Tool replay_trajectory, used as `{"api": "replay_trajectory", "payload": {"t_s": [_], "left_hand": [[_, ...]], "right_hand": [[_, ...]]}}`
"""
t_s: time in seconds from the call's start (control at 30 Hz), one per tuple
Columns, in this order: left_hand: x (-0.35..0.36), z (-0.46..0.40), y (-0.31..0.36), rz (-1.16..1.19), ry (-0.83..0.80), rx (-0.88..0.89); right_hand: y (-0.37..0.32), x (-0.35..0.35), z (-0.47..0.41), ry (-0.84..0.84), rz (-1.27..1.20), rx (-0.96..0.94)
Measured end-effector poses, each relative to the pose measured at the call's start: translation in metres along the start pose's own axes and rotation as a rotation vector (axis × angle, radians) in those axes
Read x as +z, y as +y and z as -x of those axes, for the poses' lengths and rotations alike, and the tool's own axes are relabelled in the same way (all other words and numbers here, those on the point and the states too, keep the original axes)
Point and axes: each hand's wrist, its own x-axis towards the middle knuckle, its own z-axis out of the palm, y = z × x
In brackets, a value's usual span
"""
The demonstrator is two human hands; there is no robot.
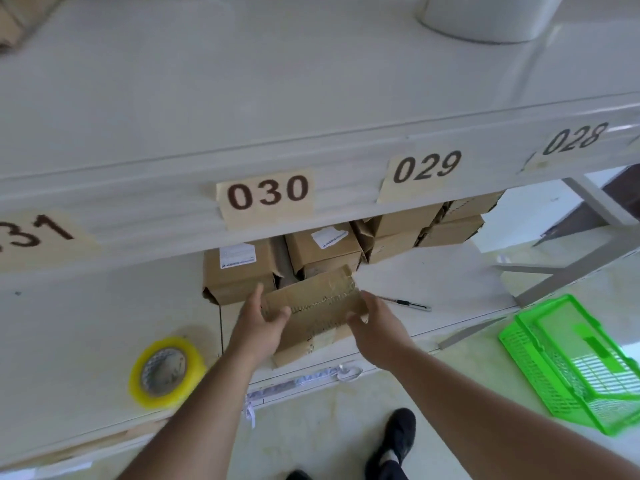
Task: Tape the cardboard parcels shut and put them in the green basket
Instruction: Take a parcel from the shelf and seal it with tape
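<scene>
A flat cardboard parcel (317, 311) with clear tape over its seam lies on the low shelf below the label 030. My left hand (258, 320) grips its left end, thumb on top. My right hand (375, 325) holds its right end, fingers curled round the edge. Several more cardboard parcels (323, 252) are stacked behind it, under the upper shelf. A roll of yellowish clear tape (166, 372) lies flat on the shelf at the left. The green basket (571, 365) stands on the floor at the right, with nothing in it.
A pen-like cutter (405, 302) lies on the shelf just right of the parcel. The upper white shelf (242, 98) carries labels 031, 030, 029 and 028 along its front edge. A white container (485, 15) stands on it. My shoe (394, 441) is on the floor below.
</scene>
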Motion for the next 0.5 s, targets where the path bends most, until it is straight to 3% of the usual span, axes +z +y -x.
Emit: {"api": "replay_trajectory", "payload": {"t_s": [0.17,0.33,0.43,0.5], "left_hand": [[0.027,0.023,-0.028,-0.177,0.036,0.003],[0.047,0.043,-0.042,-0.181,0.087,0.050],[0.046,0.039,-0.043,-0.188,0.066,0.043],[0.045,0.037,-0.048,-0.167,0.053,0.064]], "right_hand": [[0.018,0.005,-0.016,0.023,0.183,-0.103],[0.035,0.006,-0.027,-0.008,0.338,-0.180],[0.028,0.018,-0.020,0.118,0.431,-0.172],[0.013,0.036,-0.002,0.204,0.441,-0.361]]}}
